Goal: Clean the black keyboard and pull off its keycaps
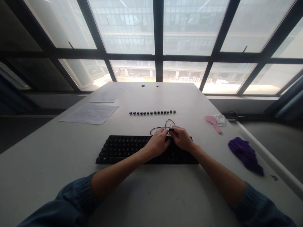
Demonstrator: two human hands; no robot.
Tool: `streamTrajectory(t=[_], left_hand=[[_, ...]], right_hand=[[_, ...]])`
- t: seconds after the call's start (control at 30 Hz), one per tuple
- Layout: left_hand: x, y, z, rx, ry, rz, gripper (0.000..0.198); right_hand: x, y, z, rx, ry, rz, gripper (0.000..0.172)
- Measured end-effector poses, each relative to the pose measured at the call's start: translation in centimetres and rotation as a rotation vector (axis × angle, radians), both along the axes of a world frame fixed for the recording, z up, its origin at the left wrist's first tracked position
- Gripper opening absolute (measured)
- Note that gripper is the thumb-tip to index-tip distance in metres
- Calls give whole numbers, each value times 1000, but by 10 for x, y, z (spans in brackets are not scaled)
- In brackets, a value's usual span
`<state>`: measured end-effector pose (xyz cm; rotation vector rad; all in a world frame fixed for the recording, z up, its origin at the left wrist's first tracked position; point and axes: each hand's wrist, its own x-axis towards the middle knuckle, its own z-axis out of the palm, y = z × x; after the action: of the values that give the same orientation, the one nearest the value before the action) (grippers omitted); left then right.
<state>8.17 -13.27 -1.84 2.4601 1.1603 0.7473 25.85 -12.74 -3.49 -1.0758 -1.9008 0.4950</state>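
A black keyboard lies in front of me, with my forearms across its near edge. Over its upper right part my two hands meet at the fingertips. My right hand pinches a small black keycap. My left hand is closed close against it, fingers bent; what it grips is mostly hidden. Thin pale wires stick up by the keycap, and their lower end is covered by my fingers. Behind the hands the black cable curls on the table. Several black keycaps stand in a row farther back.
Printed paper sheets lie at the left of the white table. To the right are a pink hairbrush on a white wrapper and a purple cloth near the table's edge. Large windows rise behind.
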Motion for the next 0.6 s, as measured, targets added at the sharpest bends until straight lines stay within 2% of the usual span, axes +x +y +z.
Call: streamTrajectory(t=[0.13,0.33,0.6], left_hand=[[2,12,3,-7,73,-27,16],[0,26,-7,25,62,-60,10],[1,23,-9,45,36,-31,9]], right_hand=[[1,1,-2,-12,24,-27,23],[2,1,-3,-4,45,-14,23],[1,-2,-1,24,32,7,24]])
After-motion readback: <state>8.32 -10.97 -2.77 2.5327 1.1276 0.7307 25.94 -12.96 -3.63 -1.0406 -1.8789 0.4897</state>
